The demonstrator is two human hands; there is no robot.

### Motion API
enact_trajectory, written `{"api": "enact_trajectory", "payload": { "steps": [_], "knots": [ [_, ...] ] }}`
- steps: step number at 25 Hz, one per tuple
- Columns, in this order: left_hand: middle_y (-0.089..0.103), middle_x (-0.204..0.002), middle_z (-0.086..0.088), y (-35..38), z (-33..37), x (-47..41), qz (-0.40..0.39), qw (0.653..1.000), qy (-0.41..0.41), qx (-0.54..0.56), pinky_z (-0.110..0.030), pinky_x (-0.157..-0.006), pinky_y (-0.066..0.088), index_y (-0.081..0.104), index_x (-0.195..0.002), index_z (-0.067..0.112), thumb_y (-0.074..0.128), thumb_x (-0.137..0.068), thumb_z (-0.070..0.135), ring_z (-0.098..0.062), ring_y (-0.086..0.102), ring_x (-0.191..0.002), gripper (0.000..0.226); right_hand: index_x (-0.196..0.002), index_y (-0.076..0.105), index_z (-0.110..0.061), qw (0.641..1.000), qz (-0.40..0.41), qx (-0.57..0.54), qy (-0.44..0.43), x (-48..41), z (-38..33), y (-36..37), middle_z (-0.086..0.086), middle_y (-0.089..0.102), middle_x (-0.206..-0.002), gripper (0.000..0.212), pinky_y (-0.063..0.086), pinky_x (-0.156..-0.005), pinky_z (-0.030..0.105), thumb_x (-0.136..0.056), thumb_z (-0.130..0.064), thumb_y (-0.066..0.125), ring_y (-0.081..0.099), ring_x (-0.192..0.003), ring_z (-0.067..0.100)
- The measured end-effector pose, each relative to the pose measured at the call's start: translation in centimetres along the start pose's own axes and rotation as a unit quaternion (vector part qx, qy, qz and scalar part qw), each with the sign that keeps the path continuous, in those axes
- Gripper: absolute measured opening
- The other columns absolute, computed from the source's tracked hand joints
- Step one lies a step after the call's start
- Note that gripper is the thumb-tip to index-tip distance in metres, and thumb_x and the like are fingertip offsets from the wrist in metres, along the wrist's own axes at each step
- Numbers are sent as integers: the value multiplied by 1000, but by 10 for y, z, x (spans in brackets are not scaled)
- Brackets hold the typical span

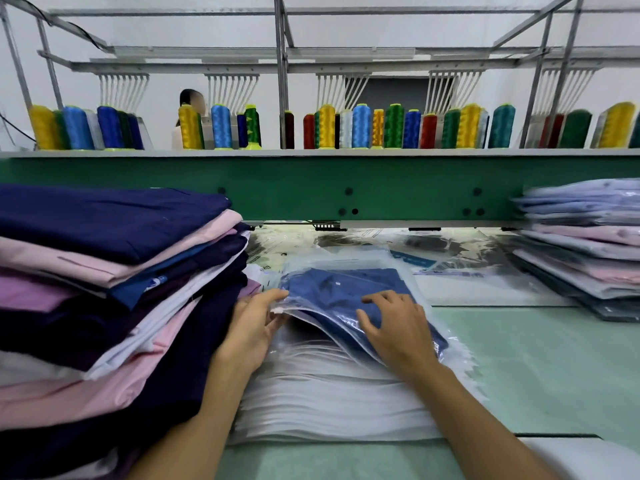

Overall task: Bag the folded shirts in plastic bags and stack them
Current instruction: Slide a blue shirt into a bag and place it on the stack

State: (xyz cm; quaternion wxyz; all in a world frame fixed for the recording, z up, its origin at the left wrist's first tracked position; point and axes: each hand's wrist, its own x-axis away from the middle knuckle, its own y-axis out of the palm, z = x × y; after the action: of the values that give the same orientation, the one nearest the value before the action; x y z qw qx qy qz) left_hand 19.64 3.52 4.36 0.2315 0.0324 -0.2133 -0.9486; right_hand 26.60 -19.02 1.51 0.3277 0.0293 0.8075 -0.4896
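Observation:
A folded blue shirt [332, 289] lies partly inside a clear plastic bag [349, 263], on top of a thick pile of empty plastic bags [322, 393]. My left hand [254, 327] pinches the bag's open edge at its left corner. My right hand [394, 323] rests on the near part of the shirt, fingers spread and bent, pressing on it. A tall stack of folded shirts [104, 289] in navy, pink, white and purple stands at the left. At the right sits a stack of bagged shirts [585, 244].
A green machine beam [346, 181] crosses above the table's far side, with rows of coloured thread cones [360, 128] on top. Loose plastic sheets [467, 258] lie behind the bag. The pale green table [540, 368] stretches to the right. A person stands far behind the cones.

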Motion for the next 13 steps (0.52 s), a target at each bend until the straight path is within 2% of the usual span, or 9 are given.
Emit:
{"api": "enact_trajectory", "payload": {
  "steps": [2,4,6,8,10,13],
  "knots": [
    [62,-75,-4,4,3,6,-43,995,-72,61,-16,-46,49,64,-84,8,70,-84,4,-7,53,-53,6,-122,65,-36,995,-24,-82,-53,5,-11,-2,-19,63,-118,46,44,-98,36,-90,-63,45,53,-113,9],
    [48,-66,2,5,5,11,-85,980,-144,107,-11,-39,42,55,-76,12,66,-85,3,-3,41,-45,17,-121,62,-41,984,-80,-129,-87,11,-20,0,-22,60,-112,45,47,-94,36,-85,-62,45,53,-107,4],
    [34,-57,8,6,8,14,-113,968,-176,137,-11,-35,37,45,-66,17,61,-86,3,-1,32,-37,29,-121,56,-47,979,-130,-118,-107,14,-26,4,-22,57,-106,37,47,-93,36,-85,-54,51,52,-102,2],
    [30,-52,9,9,9,18,-132,969,-173,116,-13,-36,42,44,-57,19,59,-86,3,-1,31,-36,37,-121,54,-48,979,-151,-87,-110,16,-28,7,-20,55,-103,35,46,-94,36,-86,-48,55,50,-102,5],
    [35,-53,7,12,6,19,-129,981,-128,61,-16,-41,48,49,-54,18,58,-88,4,-2,36,-38,38,-120,56,-45,981,-127,-86,-120,17,-31,6,-19,56,-104,32,47,-92,37,-87,-44,57,52,-101,7],
    [37,-60,3,14,1,19,-113,992,-55,15,-19,-42,45,44,-72,17,60,-88,8,-7,36,-45,25,-118,57,-38,974,-42,-158,-155,19,-45,4,-20,57,-104,34,49,-85,35,-85,-29,55,54,-97,5]
  ]
}}
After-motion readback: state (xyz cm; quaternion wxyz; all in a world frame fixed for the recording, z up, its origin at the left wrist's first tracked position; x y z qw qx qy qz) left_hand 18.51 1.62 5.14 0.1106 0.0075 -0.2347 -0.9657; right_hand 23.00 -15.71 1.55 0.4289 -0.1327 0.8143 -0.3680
